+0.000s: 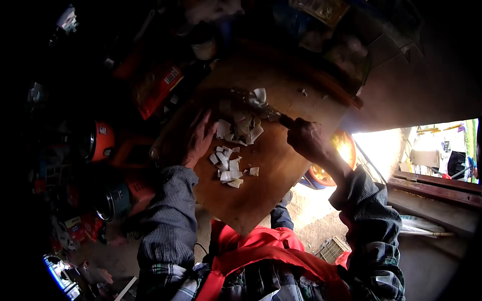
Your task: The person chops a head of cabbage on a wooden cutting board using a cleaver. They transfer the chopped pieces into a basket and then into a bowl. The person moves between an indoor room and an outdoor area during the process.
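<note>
White flat cut pieces (231,170) lie in a loose pile on a brown wooden board (271,175); I cannot make out what food they are. More white pieces (243,128) are heaped just beyond, close to the middle of the board. My right hand (306,139) is closed around the dark handle of a knife (286,120), whose blade points left over the far pieces and is hard to see in the shade. On the left, my left hand (201,138) rests on the board beside the heap, fingers stretched out and holding nothing.
A red packet (155,90) and a container (204,50) stand past the board's left side. Orange and green appliances (103,140) sit farther left. A round orange-rimmed tub (326,173) is below my right wrist. Bright daylight enters through an opening at right.
</note>
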`<state>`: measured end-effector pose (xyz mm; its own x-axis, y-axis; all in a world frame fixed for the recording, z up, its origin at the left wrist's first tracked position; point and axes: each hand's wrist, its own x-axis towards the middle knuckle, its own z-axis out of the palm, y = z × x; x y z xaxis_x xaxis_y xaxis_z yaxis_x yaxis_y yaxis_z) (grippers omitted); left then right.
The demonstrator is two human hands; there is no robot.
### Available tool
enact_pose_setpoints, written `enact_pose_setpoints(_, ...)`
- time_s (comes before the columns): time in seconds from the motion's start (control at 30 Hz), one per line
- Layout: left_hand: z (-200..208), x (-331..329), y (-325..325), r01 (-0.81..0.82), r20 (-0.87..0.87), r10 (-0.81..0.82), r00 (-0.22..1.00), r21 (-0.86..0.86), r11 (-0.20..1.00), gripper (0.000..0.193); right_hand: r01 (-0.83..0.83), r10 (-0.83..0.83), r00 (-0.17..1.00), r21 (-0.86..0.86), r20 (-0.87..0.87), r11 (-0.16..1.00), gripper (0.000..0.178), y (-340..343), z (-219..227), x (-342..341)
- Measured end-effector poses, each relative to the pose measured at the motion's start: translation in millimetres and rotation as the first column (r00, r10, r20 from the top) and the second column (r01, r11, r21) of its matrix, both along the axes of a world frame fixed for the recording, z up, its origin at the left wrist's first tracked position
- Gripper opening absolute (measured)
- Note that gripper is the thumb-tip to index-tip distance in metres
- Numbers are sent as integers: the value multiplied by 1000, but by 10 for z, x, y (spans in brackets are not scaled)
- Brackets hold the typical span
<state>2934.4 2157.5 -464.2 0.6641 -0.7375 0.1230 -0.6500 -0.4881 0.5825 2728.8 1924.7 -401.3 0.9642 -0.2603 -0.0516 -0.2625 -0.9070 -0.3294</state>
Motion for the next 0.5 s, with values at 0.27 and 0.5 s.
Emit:
enact_pose_setpoints(0.27,77,-850,436,104,-187,-125,974,-117,988,107,85,-154,977,394,147,915,31,261,140,-697)
enact_pose_setpoints(0.5,346,-1408,371,-123,129,81,988,367,922,132,317,-604,745,947,-284,-54,16,408,-181,-1096)
